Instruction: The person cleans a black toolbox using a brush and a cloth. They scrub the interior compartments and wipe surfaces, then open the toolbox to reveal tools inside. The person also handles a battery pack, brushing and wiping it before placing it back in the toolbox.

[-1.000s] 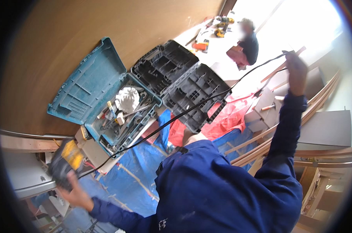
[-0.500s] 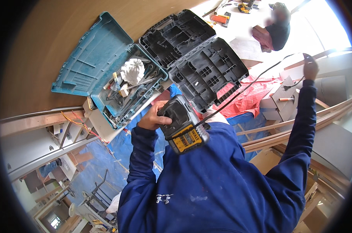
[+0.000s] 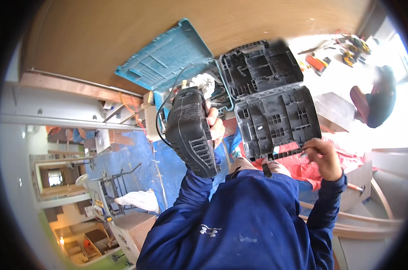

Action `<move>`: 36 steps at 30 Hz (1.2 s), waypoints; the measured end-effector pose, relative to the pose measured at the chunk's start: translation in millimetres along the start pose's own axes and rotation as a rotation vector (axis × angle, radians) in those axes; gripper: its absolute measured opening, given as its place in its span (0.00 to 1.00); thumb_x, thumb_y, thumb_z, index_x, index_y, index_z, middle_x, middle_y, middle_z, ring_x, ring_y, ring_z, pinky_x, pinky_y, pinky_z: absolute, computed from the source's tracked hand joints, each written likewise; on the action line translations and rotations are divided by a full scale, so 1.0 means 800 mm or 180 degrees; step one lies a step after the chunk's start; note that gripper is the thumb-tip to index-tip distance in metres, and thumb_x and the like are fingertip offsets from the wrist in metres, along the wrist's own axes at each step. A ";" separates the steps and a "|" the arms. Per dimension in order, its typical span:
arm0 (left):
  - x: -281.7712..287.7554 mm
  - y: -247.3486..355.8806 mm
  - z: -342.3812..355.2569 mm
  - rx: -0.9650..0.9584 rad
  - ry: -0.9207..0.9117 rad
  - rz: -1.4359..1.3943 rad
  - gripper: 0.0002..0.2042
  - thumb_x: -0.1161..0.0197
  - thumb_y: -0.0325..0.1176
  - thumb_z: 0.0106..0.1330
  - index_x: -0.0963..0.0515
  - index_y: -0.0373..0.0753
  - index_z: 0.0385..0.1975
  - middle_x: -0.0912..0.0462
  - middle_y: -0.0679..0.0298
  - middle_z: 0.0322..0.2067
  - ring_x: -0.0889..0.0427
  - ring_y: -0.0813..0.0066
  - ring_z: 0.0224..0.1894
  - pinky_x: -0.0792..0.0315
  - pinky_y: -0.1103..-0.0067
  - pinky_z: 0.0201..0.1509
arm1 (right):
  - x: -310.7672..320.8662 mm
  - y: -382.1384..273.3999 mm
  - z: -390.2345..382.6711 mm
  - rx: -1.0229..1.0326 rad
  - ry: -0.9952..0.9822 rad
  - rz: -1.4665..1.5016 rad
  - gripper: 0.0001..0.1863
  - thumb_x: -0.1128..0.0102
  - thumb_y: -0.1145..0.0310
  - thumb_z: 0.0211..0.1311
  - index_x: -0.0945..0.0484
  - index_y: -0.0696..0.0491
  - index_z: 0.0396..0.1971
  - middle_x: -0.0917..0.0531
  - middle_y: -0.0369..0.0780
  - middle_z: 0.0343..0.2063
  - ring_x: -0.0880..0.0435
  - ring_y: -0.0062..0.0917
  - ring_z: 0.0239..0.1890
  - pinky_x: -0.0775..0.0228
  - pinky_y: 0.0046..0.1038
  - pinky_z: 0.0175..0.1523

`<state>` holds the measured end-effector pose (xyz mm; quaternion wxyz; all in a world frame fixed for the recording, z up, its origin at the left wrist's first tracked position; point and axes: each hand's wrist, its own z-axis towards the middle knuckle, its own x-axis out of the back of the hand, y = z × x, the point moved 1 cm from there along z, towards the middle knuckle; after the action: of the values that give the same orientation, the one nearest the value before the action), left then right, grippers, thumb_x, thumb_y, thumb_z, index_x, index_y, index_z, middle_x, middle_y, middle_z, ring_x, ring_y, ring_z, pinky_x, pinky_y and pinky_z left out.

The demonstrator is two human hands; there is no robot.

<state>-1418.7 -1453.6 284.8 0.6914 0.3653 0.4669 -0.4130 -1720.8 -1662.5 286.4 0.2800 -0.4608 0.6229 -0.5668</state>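
Note:
My left hand (image 3: 216, 126) grips a black battery charger (image 3: 190, 130) from its right side, holding it up in front of my chest with its vented back turned toward view. The charger's black cord (image 3: 158, 118) loops out on the left, over the teal toolbox. My right hand (image 3: 325, 158) is at the near right edge of an open black moulded tool case (image 3: 278, 118); its fingers are bent but apart, with nothing plainly held. The case's compartments look bare, and its other half (image 3: 262, 69) lies folded back beyond.
Left of the case, a teal toolbox (image 3: 165, 54) stands open with hand tools and a white rag (image 3: 204, 84). A co-worker (image 3: 379, 99) is at the right, near yellow drills (image 3: 350, 57). Blue sheeting (image 3: 136, 164) covers the floor; a hand truck (image 3: 116, 186) stands lower left.
The charger has been turned over, its yellow label now hidden. My right hand has let go of the stretched cord and come down to the case; the cord has swung left.

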 end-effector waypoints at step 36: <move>0.050 -0.129 0.038 -0.0430 0.2108 0.4179 0.27 0.25 0.30 0.61 0.28 0.31 0.58 0.15 0.60 0.48 0.17 0.75 0.49 0.23 0.77 0.56 | -0.065 0.102 0.123 0.0356 -0.0134 0.4340 0.46 0.30 0.74 0.62 0.48 0.50 0.76 0.24 0.47 0.62 0.22 0.38 0.64 0.27 0.43 0.66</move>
<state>-1493.6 -1530.7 243.8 0.6400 0.6317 0.3609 0.2472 -1634.0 -1666.2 179.0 0.6098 0.0387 0.7381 -0.2861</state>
